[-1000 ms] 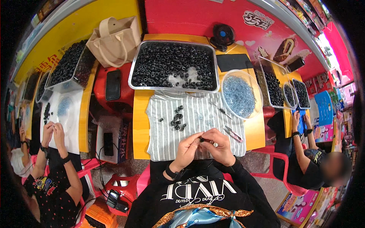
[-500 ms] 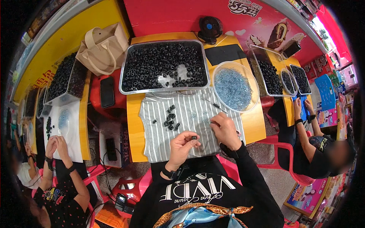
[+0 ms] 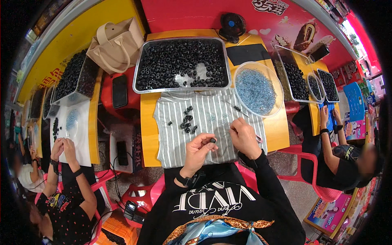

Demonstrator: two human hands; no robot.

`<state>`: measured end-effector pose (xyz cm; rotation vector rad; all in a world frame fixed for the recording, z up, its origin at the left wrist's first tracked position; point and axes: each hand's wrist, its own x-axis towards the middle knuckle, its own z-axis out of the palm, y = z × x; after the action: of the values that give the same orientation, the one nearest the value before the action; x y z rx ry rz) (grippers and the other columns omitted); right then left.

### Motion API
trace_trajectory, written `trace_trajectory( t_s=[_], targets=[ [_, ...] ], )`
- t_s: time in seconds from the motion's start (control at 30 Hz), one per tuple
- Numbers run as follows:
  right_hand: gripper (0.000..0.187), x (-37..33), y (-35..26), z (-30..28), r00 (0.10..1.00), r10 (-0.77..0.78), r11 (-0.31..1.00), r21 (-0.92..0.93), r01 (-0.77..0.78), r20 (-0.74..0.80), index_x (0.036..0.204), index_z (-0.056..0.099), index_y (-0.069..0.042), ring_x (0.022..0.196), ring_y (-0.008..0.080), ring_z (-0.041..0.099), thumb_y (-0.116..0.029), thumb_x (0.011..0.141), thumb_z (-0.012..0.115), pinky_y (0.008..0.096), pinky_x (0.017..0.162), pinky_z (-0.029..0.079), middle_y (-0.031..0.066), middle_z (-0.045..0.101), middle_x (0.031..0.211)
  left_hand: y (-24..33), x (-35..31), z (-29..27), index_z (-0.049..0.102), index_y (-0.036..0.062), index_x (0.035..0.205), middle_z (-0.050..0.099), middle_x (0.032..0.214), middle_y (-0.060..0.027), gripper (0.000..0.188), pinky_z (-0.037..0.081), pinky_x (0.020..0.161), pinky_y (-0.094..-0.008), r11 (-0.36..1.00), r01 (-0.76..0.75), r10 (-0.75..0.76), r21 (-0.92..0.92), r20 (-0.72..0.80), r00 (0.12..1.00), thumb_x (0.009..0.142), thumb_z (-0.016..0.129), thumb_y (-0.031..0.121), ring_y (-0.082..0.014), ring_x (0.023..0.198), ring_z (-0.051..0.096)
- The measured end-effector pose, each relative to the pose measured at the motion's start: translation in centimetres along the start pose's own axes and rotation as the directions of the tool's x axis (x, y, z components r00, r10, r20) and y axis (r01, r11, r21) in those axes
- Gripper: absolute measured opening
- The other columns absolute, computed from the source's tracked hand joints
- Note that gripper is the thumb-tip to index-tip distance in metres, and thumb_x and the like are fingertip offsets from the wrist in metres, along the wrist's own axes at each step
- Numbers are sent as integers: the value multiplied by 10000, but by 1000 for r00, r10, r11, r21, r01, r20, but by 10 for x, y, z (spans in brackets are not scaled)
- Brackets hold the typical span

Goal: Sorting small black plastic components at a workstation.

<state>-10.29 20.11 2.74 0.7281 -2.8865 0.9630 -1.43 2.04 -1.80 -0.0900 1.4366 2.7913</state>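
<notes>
The striped cloth [image 3: 208, 122] covers the near half of the yellow bench [image 3: 148, 122], hemmed in by the metal tray of black rings [image 3: 182, 65] behind and the clear bowl of blue bits [image 3: 257, 87] at the right rear; bare cloth lies open between the loose pile of rings [image 3: 188, 121] and both hands. The left hand [image 3: 198, 149] hovers near the bench's front edge, its fingers [image 3: 207, 138] pinching one small black ring [image 3: 212, 140] at their tips. Just beside it, the right hand [image 3: 245, 136] rests curled on the cloth, its fingers pressed together; what they hold I cannot tell.
</notes>
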Motion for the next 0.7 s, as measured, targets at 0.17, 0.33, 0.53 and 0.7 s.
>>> trace_trajectory(
  t_s=[0.17,0.33,0.53,0.7],
  targets=[
    [61,-4,-10,-2,998,-65,998,-12,64,-26,792,549,-8,679,391,582,-19,778,608,462,580,456,164,572,773,0,0,-2,614,-17,1135,656,1019,-76,215,512,715,-242,999,8,-7,-34,29,1000,921,604,7,-147,828,660],
    [49,-12,-36,-15,990,-5,854,516,-68,137,800,577,0,569,183,577,10,770,615,308,529,450,85,578,668,1,-2,-2,611,-20,1171,660,1006,-78,253,510,714,-251,998,9,-9,-69,-1,1000,919,604,2,-155,824,660],
    [35,-14,-47,-8,975,7,620,764,-179,223,836,598,20,695,86,587,31,813,623,228,620,469,34,603,771,0,-2,-4,627,-26,1179,662,987,-84,266,501,727,-256,996,0,-1,-94,-5,1000,915,595,-17,-153,826,653],
    [35,-14,-44,-2,966,-22,622,760,-187,256,847,588,30,755,100,641,17,847,620,245,648,506,59,644,789,2,-2,-2,636,-35,1161,651,976,-84,253,499,729,-254,995,-5,4,-97,-7,1000,914,583,-35,-153,820,645]
  ],
)
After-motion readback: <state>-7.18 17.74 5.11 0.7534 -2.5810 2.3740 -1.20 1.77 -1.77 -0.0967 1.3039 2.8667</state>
